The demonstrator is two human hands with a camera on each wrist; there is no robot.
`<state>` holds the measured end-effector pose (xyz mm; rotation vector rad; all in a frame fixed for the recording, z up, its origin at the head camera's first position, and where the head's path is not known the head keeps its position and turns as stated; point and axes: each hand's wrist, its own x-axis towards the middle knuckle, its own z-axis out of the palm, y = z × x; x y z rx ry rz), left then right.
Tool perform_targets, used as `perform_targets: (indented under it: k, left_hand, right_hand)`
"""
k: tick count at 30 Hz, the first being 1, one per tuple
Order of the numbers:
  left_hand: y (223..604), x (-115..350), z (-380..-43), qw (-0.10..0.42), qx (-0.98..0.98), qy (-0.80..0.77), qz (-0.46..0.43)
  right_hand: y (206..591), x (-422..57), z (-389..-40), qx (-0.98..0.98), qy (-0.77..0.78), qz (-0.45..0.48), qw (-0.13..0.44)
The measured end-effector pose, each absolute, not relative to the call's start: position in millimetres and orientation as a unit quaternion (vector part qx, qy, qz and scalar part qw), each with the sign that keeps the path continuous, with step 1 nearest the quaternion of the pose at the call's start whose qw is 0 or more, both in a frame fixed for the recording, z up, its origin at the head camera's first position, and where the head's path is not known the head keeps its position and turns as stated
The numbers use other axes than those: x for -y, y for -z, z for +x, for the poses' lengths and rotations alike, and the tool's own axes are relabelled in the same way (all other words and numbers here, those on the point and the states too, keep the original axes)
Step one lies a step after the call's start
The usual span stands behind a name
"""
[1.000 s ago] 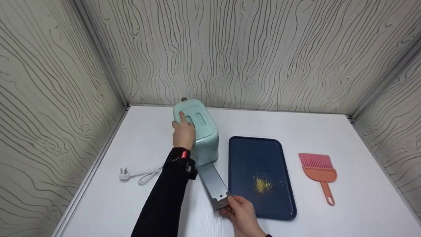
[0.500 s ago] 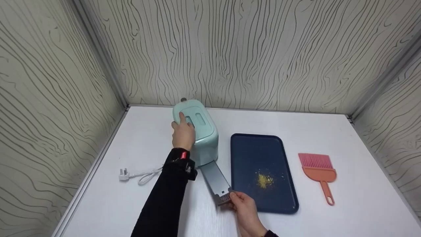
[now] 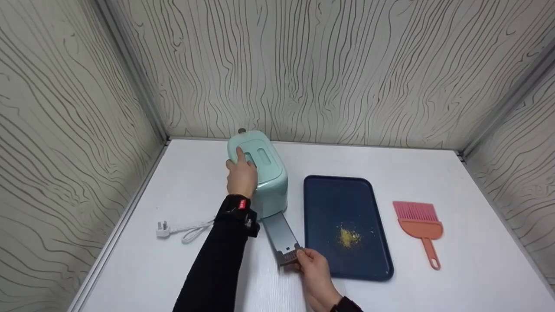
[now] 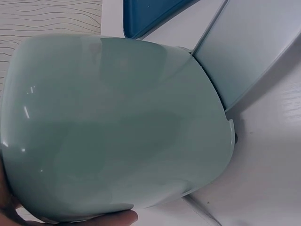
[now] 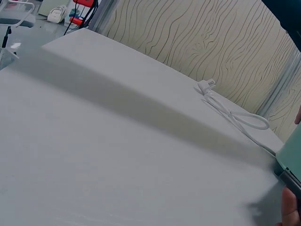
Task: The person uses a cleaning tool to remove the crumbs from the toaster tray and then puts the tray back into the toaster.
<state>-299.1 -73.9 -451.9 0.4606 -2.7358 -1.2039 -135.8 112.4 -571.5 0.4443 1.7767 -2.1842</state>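
Observation:
My left hand holds the mint-green toaster from above, one finger stretched along its lid; the left wrist view shows fingers around its side. A flat metal crumb tray sticks out of the toaster's near end at the bottom. My right hand pinches the tray's dark grey handle between thumb and fingers. In the right wrist view only the fingers and part of the handle show, at the right edge.
Right of the crumb tray lies a dark blue serving tray bearing a small pile of yellow crumbs. An orange dustpan with a pink brush lies farther right. A white plug and cord are at the left.
The crumb tray has slid a little into the toaster and its handle swung slightly left, my right hand moving with it. The blue tray has shifted slightly away and right. My left hand stays put.

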Motion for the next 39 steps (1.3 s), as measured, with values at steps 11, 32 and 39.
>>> perform_targets:
  k: [11, 32, 39]
  left_hand:
    - [451, 74, -300, 0.042, 0.901, 0.401, 0.164]
    - [450, 74, -299, 0.046, 0.909, 0.384, 0.156]
    - [451, 73, -299, 0.040, 0.908, 0.385, 0.160]
  right_hand:
    - [570, -107, -138, -0.622, 0.753, 0.157, 0.145]
    - [574, -99, -150, -0.643, 0.733, 0.160, 0.152]
    - [576, -95, -153, -0.653, 0.725, 0.167, 0.142]
